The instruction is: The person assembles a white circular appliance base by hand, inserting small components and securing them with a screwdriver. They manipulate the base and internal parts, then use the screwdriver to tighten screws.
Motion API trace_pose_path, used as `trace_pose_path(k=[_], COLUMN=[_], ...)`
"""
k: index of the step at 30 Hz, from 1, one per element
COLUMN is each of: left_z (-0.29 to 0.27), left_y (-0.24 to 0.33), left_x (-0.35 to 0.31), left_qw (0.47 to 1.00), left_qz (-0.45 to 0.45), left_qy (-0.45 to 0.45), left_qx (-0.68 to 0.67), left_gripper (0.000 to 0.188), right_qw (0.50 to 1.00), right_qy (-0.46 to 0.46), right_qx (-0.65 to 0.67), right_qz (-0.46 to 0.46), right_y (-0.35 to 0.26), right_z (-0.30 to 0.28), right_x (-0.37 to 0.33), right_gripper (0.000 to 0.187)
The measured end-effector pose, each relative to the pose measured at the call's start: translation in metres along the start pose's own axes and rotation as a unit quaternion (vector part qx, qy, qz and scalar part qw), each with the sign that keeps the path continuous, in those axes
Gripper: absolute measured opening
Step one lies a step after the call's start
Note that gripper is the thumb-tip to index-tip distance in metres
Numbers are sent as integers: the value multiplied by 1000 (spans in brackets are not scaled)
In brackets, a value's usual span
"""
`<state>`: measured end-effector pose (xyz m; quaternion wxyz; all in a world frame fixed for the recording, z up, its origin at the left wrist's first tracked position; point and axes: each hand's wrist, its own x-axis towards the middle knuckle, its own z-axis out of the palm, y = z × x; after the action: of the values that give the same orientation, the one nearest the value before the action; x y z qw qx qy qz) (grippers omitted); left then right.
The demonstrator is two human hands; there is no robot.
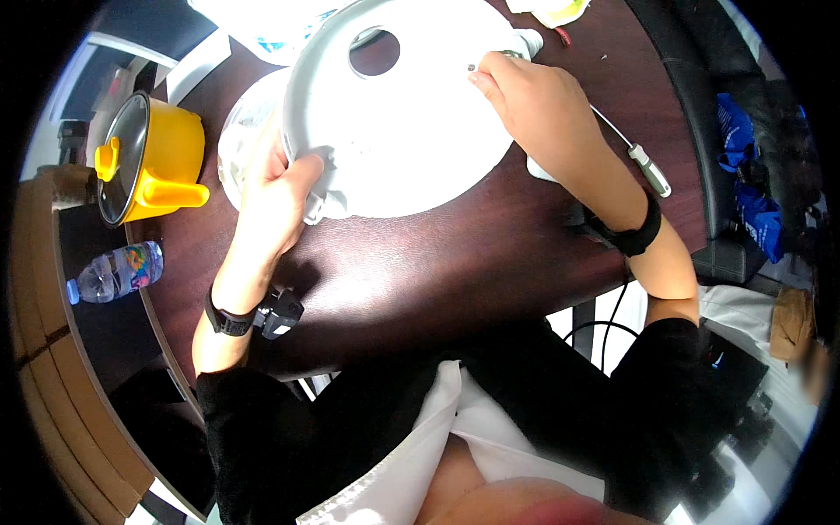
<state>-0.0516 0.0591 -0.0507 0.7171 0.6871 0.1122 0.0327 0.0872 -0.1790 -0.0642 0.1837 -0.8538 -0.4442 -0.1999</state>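
A large round white plastic cover [407, 131] with a round hole near its far side is tilted up over the table. My left hand [278, 188] grips its near left rim, thumb on the face and fingers mostly hidden behind. Over the right part of the cover, my right hand [538, 101] has thumb and forefinger pinched together. A tiny dark spot shows at those fingertips; whether it is a small part in the pinch or a mark on the cover, I cannot tell. A screwdriver [649, 170] with a grey-white handle lies right of my right forearm.
Behind my left hand is a clear, crinkled plastic piece [236, 144]. At the left stand a yellow pot [171, 157] with a dark lid and, nearer, a water bottle [118, 271] on its side. A white bag [262, 22] lies at the far edge of the dark brown table [420, 271].
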Motion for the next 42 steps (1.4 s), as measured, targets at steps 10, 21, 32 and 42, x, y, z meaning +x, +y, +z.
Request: trace_pose_path(k=[10,21,32,42], left_z=[-1,-1,-7,-9], left_y=[-4,1,-7,-12], left_x=[2,-1,1,0], left_qw=[1000,1000,1000,999], left_qz=[-13,8,17,48], left_qy=[9,-11,-21,-15], left_qx=[-10,17,3,17], left_gripper=[63,63,64,63], right_qw=[992,993,997,989], right_qy=[-17,-76,-12,-54], right_qx=[-103,13,-70,87], right_qz=[-64,90,-13,110], right_y=[5,-7,-4,-7], right_z=[-2,1,0,-1], right_x=[0,6,1,-1], right_gripper=[18,30,26,29])
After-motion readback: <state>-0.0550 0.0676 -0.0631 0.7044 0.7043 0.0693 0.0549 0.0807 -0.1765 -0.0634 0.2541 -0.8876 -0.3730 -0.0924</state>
